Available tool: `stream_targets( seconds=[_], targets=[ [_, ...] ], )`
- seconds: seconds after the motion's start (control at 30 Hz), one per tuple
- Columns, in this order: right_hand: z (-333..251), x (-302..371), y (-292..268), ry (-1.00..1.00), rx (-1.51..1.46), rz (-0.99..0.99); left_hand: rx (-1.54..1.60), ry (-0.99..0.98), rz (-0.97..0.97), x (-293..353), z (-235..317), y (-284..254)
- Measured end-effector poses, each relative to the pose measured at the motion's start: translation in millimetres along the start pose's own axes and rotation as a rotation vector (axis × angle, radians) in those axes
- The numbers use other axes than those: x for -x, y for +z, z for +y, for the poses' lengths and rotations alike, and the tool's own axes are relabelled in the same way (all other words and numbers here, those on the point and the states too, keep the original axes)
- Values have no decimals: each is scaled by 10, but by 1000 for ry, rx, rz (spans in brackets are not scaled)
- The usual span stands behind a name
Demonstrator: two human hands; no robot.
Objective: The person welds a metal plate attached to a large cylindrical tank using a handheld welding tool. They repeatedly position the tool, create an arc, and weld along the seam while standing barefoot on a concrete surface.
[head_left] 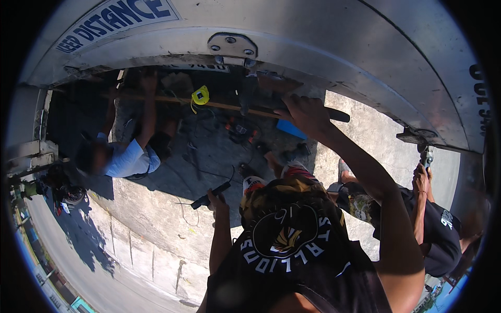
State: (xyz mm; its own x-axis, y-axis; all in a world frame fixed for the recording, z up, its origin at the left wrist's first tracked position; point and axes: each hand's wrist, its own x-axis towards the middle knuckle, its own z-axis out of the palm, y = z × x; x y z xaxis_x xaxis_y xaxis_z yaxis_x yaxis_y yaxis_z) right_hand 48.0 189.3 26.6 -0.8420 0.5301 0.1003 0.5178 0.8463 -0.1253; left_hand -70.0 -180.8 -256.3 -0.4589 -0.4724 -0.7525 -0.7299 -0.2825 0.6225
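My left hand point(218, 201) is closed round a black, tube-shaped tool point(201, 202) with a dark cable; its exact kind is unclear. Up and to the right, my right hand point(308, 116) grips a long bar point(237, 106) under the vehicle's rear panel. The bar's dark rounded end point(339, 115) sticks out past this hand, and shade hides some of the fingertips. A yellow tape measure point(200, 95) rests on the bar, left of my right hand.
A person in a light blue shirt point(130, 159) crouches at left, arms raised beneath the vehicle. At right another person's hands point(421, 180) hold a metal tool point(426, 156) against the panel. An orange-and-black tool point(241, 130), cables and a blue object point(291, 129) lie below the bar.
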Motion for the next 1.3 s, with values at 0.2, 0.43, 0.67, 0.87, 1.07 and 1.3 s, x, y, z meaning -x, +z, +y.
stream_targets(
  seconds=[0.2, 0.43, 0.67, 0.87, 1.07, 1.3],
  targets=[
    [-130, 51, 28, -350, 9, -116, -64, -41, -17, -87, -81, -104],
    [-195, 309, 525, -144, -193, -101, -19, -29, -39, -136, -45, -308],
    [531, 677, 1592, -38, -71, -317, 92, 72, 10, -71, -4, -507],
    [1212, 600, 2416, 92, -51, -205, 97, 112, 12, 357, -12, -618],
    [1741, 636, 2751, -34, -53, -200, 115, 174, -6, 739, -259, -569],
    [1978, 740, 2992, -124, 96, -110, -6, 260, 103, 1159, -382, -380]
  ],
)
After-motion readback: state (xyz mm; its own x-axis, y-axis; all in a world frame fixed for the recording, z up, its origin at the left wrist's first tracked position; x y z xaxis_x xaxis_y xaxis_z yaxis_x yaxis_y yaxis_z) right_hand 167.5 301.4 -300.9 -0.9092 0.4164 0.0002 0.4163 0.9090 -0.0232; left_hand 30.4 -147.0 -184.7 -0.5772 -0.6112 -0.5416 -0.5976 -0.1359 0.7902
